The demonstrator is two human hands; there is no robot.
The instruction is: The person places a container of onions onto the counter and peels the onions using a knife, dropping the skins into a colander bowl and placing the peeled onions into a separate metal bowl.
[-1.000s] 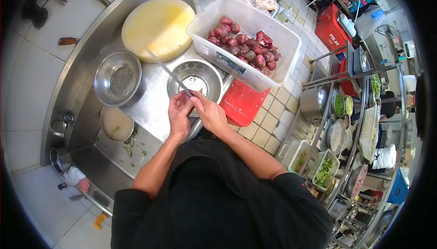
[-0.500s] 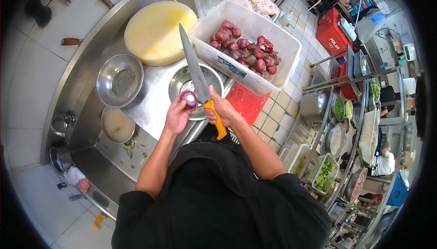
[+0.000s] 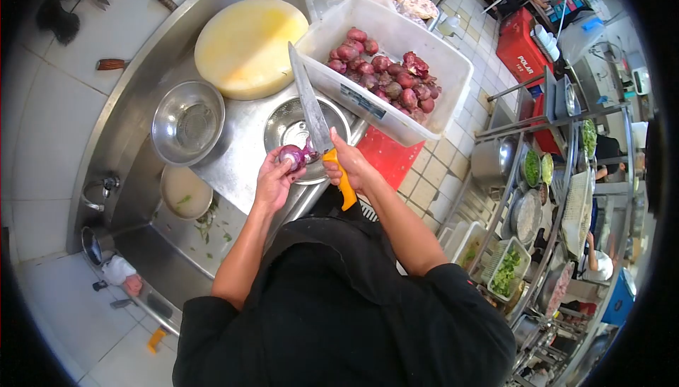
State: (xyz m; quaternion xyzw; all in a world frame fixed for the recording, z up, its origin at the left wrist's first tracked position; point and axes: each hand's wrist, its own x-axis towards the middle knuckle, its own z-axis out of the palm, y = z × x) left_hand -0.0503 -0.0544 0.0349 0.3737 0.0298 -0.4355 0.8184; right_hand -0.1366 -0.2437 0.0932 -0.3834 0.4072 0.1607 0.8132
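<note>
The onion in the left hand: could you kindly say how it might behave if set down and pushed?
Being rounded, the onion would probably roll. Its surface looks smooth and glossy, so it may be slippery.

Tiled floor (image 3: 417, 183) beside seemingly metal shelving (image 3: 570, 121)

Partly covered

My left hand (image 3: 273, 185) hides part of the round purple onion (image 3: 291, 154), my right hand (image 3: 352, 165) some of the yellow knife handle (image 3: 346, 192). The translucent plastic bin (image 3: 411, 125) has a dark label (image 3: 363, 101), illegibly small.
</note>
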